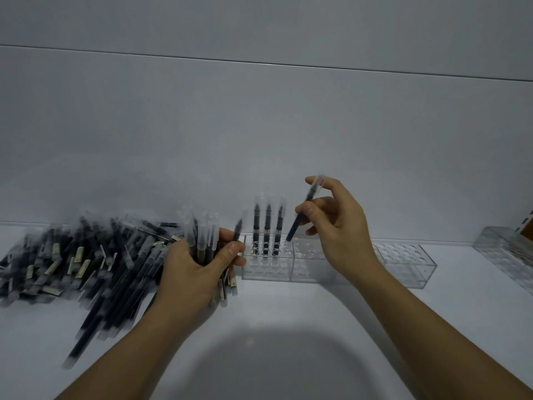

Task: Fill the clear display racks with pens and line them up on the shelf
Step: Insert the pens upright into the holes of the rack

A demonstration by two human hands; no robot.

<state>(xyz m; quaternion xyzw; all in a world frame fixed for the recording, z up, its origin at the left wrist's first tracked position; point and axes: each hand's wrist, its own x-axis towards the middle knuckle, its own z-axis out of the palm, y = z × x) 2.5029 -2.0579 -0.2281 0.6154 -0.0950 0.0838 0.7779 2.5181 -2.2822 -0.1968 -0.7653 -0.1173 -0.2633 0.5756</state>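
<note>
A big heap of dark pens with frosted caps lies on the white shelf at the left. My left hand grips a bundle of pens upright, just left of the first clear rack. Three pens stand in that rack's back row. My right hand pinches a single pen, tilted, with its lower tip over the hole right of the three standing pens.
A second clear rack adjoins the first, partly behind my right wrist. A third rack stands further right, and a fourth sits angled at the right edge. The white shelf surface lies in front; a grey wall is behind.
</note>
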